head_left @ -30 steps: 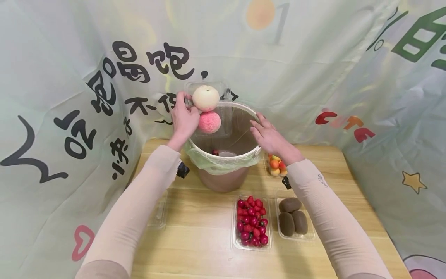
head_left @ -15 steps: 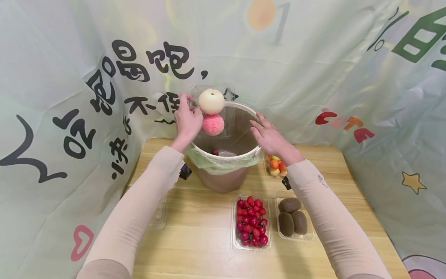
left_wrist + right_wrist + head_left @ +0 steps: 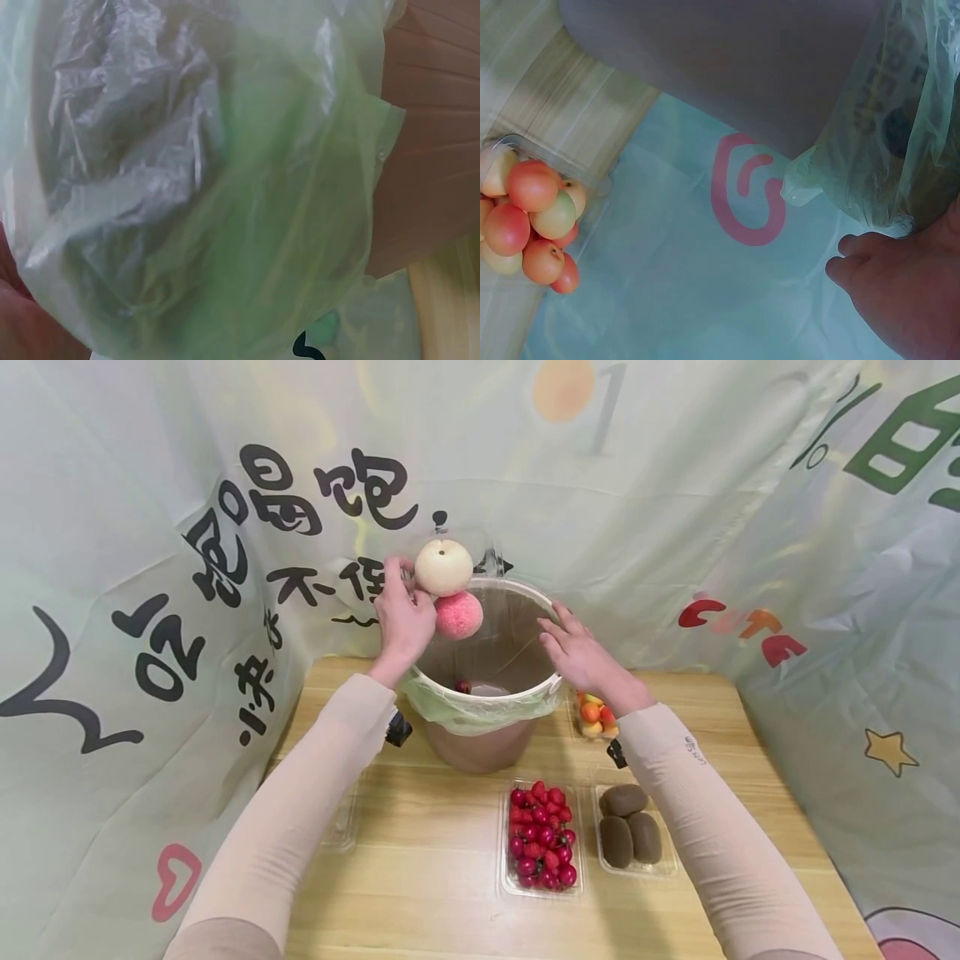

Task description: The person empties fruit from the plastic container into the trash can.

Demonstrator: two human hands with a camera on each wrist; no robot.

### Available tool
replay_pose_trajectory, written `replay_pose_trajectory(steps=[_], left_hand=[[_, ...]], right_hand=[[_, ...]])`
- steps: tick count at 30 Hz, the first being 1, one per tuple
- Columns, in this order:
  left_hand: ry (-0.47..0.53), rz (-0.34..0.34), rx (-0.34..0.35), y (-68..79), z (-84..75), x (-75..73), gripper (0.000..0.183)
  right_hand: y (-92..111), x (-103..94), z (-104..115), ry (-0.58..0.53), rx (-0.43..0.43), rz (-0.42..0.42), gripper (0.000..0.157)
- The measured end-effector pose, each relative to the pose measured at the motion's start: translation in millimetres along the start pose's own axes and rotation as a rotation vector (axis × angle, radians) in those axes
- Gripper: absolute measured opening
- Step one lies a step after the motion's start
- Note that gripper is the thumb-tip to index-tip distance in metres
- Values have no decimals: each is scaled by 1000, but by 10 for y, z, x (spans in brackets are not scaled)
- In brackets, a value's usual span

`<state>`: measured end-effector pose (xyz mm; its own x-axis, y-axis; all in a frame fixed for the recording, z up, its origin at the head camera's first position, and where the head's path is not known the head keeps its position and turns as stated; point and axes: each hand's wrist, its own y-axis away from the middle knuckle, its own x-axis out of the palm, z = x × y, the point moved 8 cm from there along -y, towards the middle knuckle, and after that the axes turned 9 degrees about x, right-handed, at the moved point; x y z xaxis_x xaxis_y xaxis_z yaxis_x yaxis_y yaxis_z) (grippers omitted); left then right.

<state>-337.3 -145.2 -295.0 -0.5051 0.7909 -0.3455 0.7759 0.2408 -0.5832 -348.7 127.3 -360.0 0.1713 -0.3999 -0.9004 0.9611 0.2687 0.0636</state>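
In the head view my left hand (image 3: 406, 620) grips the left side of a clear plastic fruit box (image 3: 491, 560), tilted above the bin. In it are a cream-white peach (image 3: 444, 567) and, just below, a pink peach (image 3: 458, 615). My right hand (image 3: 581, 652) rests on the right rim of the bin (image 3: 480, 747), fingers fairly straight. A pale green bag (image 3: 480, 714) lines the bin and folds over its rim. A small dark red fruit (image 3: 462, 687) lies inside. The left wrist view is mostly filled by the bag (image 3: 262, 187).
In front of the bin stand a clear box of red cherries and berries (image 3: 542, 835) and a box of brown kiwis (image 3: 630, 827). A box of orange-red fruits (image 3: 532, 217) sits right of the bin. Another clear box (image 3: 343, 822) is partly behind my left arm. Printed cloth (image 3: 637, 527) encloses the table.
My left hand shifted slightly right with the fruit box, then stayed there. The two peaches moved right, then a little up, the white one back left. My right hand has not moved.
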Motion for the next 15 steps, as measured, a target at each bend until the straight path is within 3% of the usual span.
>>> replay_pose_trajectory(steps=[15], left_hand=[[34,-53,44,-73,-69,-43,36]], right_hand=[[12,-3,12,2,7,4,60]])
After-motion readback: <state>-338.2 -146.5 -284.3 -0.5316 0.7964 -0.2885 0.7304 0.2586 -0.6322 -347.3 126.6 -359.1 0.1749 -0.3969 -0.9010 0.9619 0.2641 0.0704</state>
